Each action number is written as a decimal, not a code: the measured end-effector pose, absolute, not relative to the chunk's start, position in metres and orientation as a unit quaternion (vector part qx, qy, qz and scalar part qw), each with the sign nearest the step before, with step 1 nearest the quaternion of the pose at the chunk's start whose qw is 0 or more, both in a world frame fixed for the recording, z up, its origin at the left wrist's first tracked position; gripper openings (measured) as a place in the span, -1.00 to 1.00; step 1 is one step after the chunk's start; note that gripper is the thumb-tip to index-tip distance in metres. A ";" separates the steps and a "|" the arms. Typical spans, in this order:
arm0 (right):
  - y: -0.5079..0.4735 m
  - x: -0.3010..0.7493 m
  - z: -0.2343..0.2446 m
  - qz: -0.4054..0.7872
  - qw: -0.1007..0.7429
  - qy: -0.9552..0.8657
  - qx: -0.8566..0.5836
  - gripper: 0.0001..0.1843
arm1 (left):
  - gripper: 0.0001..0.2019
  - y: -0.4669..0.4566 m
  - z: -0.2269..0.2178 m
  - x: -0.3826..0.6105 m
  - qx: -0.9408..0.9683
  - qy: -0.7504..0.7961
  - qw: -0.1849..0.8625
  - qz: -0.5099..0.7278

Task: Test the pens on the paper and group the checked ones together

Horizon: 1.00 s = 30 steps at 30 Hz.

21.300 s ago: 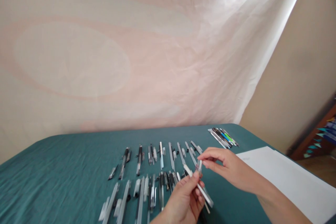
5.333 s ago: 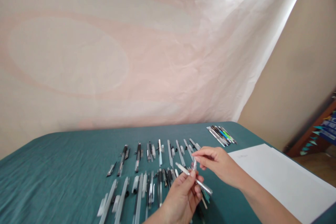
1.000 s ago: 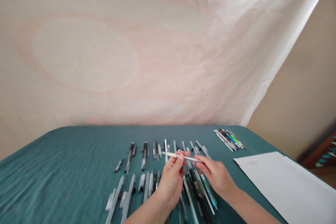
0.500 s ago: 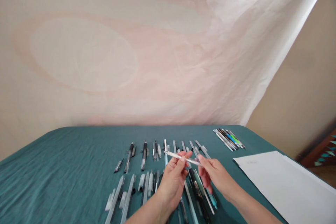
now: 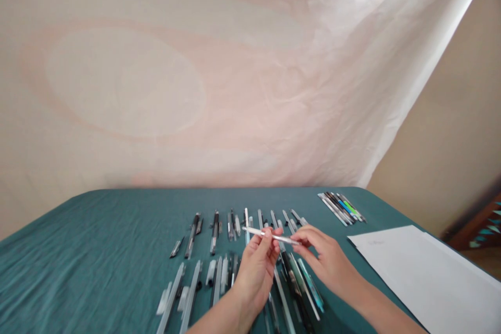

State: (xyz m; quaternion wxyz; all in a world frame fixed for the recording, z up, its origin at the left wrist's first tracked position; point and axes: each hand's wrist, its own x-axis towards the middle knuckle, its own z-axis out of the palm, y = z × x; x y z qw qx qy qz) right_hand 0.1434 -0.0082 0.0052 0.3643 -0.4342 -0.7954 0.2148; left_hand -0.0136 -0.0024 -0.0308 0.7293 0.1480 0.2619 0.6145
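Observation:
Both my hands hold one slim white pen (image 5: 270,235) level above the green tablecloth (image 5: 97,240). My left hand (image 5: 256,271) pinches the pen's middle between thumb and fingers. At the pen's right end my right hand (image 5: 324,258) closes its fingertips on it. Below the hands lie two rows of pens and loose caps: a far row (image 5: 219,224) and a near row (image 5: 199,287), mostly clear, white and black.
A small bundle of pens (image 5: 342,207), some blue and green, lies at the table's far right. A white sheet of paper (image 5: 422,271) covers the right side. A pale cloth backdrop (image 5: 195,73) hangs behind the table.
Over the last second my right hand drew back slightly, then closed on the pen's right end again. My left hand has kept the pen level in nearly the same place.

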 end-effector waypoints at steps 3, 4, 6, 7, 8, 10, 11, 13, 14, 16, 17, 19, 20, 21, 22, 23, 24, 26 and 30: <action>-0.009 0.145 0.003 0.162 0.355 -0.817 -0.425 -0.81 | -0.88 -0.004 -0.030 -0.015 0.166 0.263 0.733 0.605; -0.009 0.145 0.000 0.151 0.354 -0.821 -0.421 -0.80 | -0.86 -0.005 -0.030 -0.015 0.171 0.262 0.734 0.602; -0.008 0.146 -0.005 0.129 0.353 -0.828 -0.416 -0.79 | -0.84 -0.006 -0.029 -0.016 0.181 0.257 0.737 0.599; -0.007 0.146 -0.007 0.119 0.354 -0.831 -0.414 -0.78 | -0.83 -0.006 -0.029 -0.016 0.185 0.255 0.737 0.598; -0.007 0.146 -0.008 0.114 0.354 -0.832 -0.412 -0.78 | -0.82 -0.006 -0.029 -0.016 0.188 0.258 0.736 0.597; -0.006 0.147 -0.008 0.116 0.359 -0.827 -0.416 -0.78 | -0.78 -0.006 -0.029 -0.016 0.188 0.270 0.732 0.596; -0.006 0.148 -0.007 0.123 0.362 -0.823 -0.421 -0.78 | -0.76 -0.005 -0.029 -0.016 0.184 0.278 0.731 0.595; -0.008 0.148 -0.002 0.148 0.361 -0.812 -0.434 -0.79 | -0.72 -0.005 -0.029 -0.016 0.173 0.287 0.732 0.593; -0.008 0.148 0.001 0.167 0.358 -0.806 -0.441 -0.79 | -0.71 -0.005 -0.029 -0.016 0.169 0.288 0.734 0.591; -0.009 0.147 0.006 0.216 0.353 -0.790 -0.452 -0.79 | -0.70 -0.004 -0.030 -0.016 0.169 0.282 0.736 0.591; -0.010 0.147 0.008 0.246 0.350 -0.780 -0.457 -0.79 | -0.71 -0.004 -0.030 -0.016 0.172 0.279 0.737 0.592; -0.009 0.146 0.010 0.310 0.346 -0.753 -0.466 -0.78 | -0.71 -0.004 -0.031 -0.017 0.178 0.276 0.736 0.591; -0.008 0.147 0.010 0.341 0.345 -0.739 -0.469 -0.77 | -0.71 -0.004 -0.031 -0.017 0.182 0.276 0.736 0.591; -0.007 0.147 0.009 0.372 0.343 -0.723 -0.470 -0.76 | -0.71 -0.004 -0.030 -0.017 0.185 0.275 0.736 0.591; -0.006 0.148 0.009 0.404 0.344 -0.706 -0.469 -0.75 | -0.70 -0.004 -0.030 -0.016 0.189 0.274 0.735 0.590; -0.005 0.148 0.007 0.437 0.346 -0.687 -0.467 -0.74 | -0.69 -0.004 -0.029 -0.016 0.194 0.273 0.733 0.591; -0.004 0.149 0.006 0.470 0.350 -0.665 -0.463 -0.73 | -0.69 -0.004 -0.029 -0.016 0.201 0.272 0.732 0.592; -0.002 0.150 0.002 0.537 0.358 -0.611 -0.458 -0.71 | -0.68 -0.005 -0.028 -0.015 0.216 0.271 0.726 0.594; 0.001 0.149 -0.005 0.652 0.369 -0.483 -0.453 -0.72 | -0.66 -0.006 -0.027 -0.015 0.238 0.271 0.716 0.597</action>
